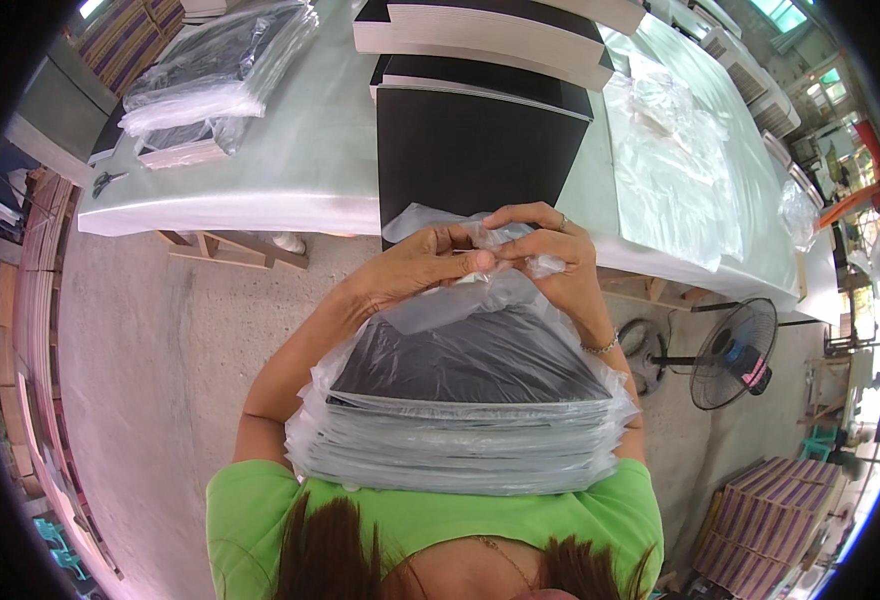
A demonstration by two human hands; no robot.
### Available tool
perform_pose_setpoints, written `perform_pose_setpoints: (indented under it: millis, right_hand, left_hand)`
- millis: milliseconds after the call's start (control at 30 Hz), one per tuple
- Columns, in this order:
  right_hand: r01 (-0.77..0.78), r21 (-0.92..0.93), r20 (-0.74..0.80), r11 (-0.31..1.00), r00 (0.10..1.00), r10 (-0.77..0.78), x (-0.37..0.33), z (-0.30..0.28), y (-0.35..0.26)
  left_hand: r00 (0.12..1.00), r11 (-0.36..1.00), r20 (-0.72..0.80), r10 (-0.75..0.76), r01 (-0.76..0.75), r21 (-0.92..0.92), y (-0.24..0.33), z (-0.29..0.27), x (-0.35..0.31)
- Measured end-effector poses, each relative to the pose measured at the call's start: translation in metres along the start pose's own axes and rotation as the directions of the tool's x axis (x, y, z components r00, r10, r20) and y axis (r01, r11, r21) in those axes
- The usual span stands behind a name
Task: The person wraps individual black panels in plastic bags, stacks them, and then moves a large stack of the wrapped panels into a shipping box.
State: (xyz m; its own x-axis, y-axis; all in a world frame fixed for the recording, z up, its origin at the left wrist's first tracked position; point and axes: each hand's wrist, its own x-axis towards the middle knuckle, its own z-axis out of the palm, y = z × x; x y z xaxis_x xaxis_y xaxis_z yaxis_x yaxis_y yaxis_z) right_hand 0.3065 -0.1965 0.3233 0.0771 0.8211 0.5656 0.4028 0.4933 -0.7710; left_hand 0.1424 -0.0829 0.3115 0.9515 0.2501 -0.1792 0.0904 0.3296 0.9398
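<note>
A stack of black-topped sheets (pixel 450 350) inside a see-through plastic bag (pixel 460 440) lies close against my chest, its many layered edges facing me. Both hands meet at the bunched end of the bag, beyond the stack. My left hand (pixel 422 265) pinches the gathered plastic between thumb and fingers. On the other side, my right hand (pixel 560 262) is closed on the same crumpled plastic, with part of it poking out below the fingers. Just past my hands, a black board (pixel 475 150) reaches over the table's near edge, its lower end partly hidden by the plastic.
Stacked black-covered blocks with white edges (pixel 480 45) stand behind the board on the pale covered table (pixel 310 190). Plastic-wrapped packs (pixel 210 90) and scissors (pixel 110 182) lie at left, loose plastic bags (pixel 675 180) at right. A fan (pixel 735 355) and striped bundle (pixel 770 515) are at right.
</note>
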Motion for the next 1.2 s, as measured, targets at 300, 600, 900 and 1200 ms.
perform_pose_setpoints:
  millis: [300,600,900,1200]
  right_hand:
    - [-0.227,0.241,-0.208,0.943,0.938,0.279,-0.024,-0.036,-0.004]
    - [-0.555,0.155,-0.055,0.817,0.821,0.568,0.006,-0.014,-0.021]
    - [-0.061,0.684,-0.088,0.727,0.982,0.166,-0.053,-0.037,0.009]
    - [-0.586,0.730,0.306,0.351,0.740,0.599,-0.068,-0.042,0.031]
  left_hand:
    - [0.970,0.991,-0.220,-0.104,0.121,0.064,-0.027,-0.067,-0.017]
    - [0.765,0.052,0.308,0.565,-0.405,0.913,0.020,-0.002,0.006]
    - [0.982,0.847,-0.016,-0.189,0.154,-0.509,0.004,-0.057,-0.004]
    - [0.918,0.701,-0.176,0.355,-0.386,-0.599,-0.050,-0.110,-0.012]
